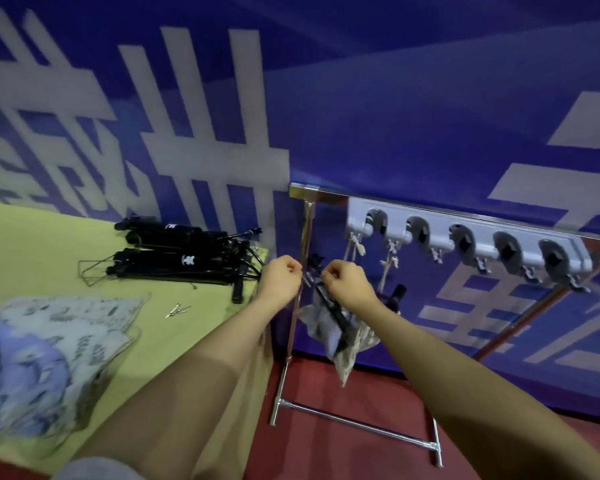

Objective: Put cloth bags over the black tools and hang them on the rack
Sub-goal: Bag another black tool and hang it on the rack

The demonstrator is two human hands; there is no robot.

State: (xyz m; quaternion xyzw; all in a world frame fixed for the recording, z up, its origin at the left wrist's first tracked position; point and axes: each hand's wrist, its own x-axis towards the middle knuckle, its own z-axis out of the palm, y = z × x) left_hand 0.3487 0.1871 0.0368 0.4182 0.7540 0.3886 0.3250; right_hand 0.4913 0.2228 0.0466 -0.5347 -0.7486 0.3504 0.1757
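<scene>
While both hands work at the drawstring, the bagged black tool in its patterned grey cloth bag (329, 332) hangs below them, in front of the chrome rack (305, 237). The left hand (280, 277) and right hand (347, 280) are closed in narrow pinches, apparently on cord; the cord itself is too fine to confirm. If either pinch slips, the bag could drop to the red floor (326, 393). Grey wall-type hook holders (465, 237) already carry cords. Unbagged black tools (181, 258) and spare cloth bags (49, 358) lie on the yellow-green table (32, 237), left.
</scene>
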